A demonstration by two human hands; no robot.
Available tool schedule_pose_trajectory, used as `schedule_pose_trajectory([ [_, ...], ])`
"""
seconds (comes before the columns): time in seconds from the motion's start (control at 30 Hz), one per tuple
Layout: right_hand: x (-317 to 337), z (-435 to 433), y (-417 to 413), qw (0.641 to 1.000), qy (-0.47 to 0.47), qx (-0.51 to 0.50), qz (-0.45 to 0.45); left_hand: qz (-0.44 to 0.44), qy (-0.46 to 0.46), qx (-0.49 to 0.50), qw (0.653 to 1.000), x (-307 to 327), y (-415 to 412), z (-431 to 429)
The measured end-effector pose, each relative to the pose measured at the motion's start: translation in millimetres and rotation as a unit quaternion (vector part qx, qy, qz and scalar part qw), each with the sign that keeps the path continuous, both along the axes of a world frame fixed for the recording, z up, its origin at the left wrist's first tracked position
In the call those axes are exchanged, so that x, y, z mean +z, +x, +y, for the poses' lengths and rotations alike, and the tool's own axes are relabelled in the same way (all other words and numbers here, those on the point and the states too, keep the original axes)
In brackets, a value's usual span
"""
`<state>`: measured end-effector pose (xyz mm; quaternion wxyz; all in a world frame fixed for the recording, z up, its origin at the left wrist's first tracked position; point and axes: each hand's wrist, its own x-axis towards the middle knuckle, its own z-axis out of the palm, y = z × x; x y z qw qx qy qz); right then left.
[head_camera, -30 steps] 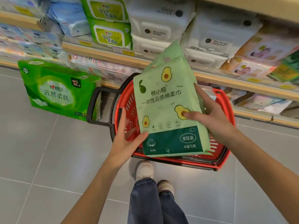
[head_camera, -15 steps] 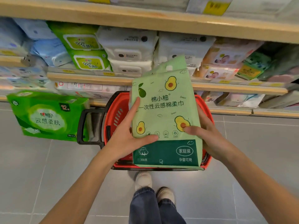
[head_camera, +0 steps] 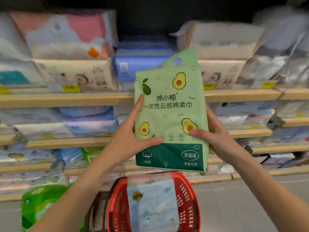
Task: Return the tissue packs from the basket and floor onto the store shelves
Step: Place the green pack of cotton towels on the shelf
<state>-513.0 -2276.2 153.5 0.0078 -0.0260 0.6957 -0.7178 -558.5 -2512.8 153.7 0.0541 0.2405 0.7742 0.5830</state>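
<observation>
A light green tissue pack with avocado prints (head_camera: 170, 106) is held upright in front of the shelves, above the basket. My left hand (head_camera: 132, 136) grips its left edge, thumb across the front. My right hand (head_camera: 212, 133) grips its right edge, thumb on the front, fingers behind. Below stands the red basket (head_camera: 189, 206) on the floor, with a pale blue tissue pack (head_camera: 153, 203) standing in it. A bright green tissue pack (head_camera: 40, 203) lies on the floor left of the basket. Behind the held pack, the wooden shelf (head_camera: 66, 97) carries stacked packs.
Several wooden shelves full of tissue and wipe packs fill the view, blurred. A stack of blue packs (head_camera: 138, 64) sits directly behind the held pack's top. Grey floor tiles (head_camera: 242, 206) lie right of the basket. The basket's black handle (head_camera: 95, 211) points left.
Both hands have lifted the avocado pack up out of the basket to shelf height. The view has tilted up toward higher shelves, and a blue pack now shows inside the basket.
</observation>
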Motion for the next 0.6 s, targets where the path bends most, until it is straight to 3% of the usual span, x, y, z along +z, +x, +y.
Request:
schedule_pose_trajectory([
  [0.23, 174.7, 19.2, -0.8, 0.987, 0.071, -0.03, 0.14, 0.158, 0.011, -0.003, 0.987, 177.6, -10.8, 18.3],
  [0.6, 388.4, 11.6, 18.0, 0.919, 0.2, -0.05, 0.336, 0.385, 0.01, 0.013, 0.923, 390.4, 4.0, 9.0],
])
